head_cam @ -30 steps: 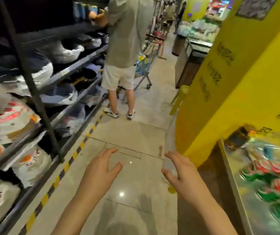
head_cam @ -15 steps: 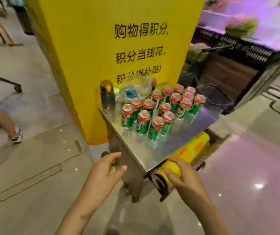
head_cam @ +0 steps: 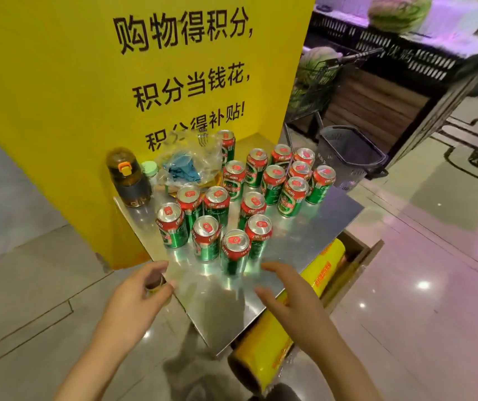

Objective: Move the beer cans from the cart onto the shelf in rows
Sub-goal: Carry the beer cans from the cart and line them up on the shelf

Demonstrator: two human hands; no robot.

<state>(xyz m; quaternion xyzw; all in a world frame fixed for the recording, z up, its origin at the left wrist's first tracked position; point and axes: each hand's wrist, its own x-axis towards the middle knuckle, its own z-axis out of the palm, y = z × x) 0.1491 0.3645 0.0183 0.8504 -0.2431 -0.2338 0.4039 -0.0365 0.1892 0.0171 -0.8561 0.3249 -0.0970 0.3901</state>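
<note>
A cluster of green beer cans with red tops (head_cam: 246, 198) stands upright on the shiny steel tabletop (head_cam: 333, 215) of the cart, which sits against a yellow pillar printed with black characters (head_cam: 87, 82). The cans fall into two loose groups: a near group toward 6 o'clock and a far group toward 1 o'clock, with one more can at 12 o'clock behind a crumpled clear plastic bag holding something blue (head_cam: 188, 166).

The nearest can (head_cam: 234, 251) stands at the front of the cluster. Both hands are held low at the near edge of the tabletop, on either side of this can and just short of it. The left hand (head_cam: 133, 302) lies at about 7 o'clock from the can, over the tabletop's near corner; its fingers are loosely curved with thumb apart, and it holds nothing. The right hand (head_cam: 292, 299) lies at about 5 o'clock from the can, fingers spread and gently bent, also holding nothing. Neither hand touches a can.

At 10 o'clock on the tabletop stands a dark amber bottle with an orange lid catch (head_cam: 129, 178), and just beside it a small bottle with a pale green cap (head_cam: 149, 170). Under the tabletop's 4 o'clock edge lies a large roll of yellow plastic film (head_cam: 289, 316). A grey plastic shopping basket (head_cam: 347, 151) stands on the floor at 2 o'clock.
</note>
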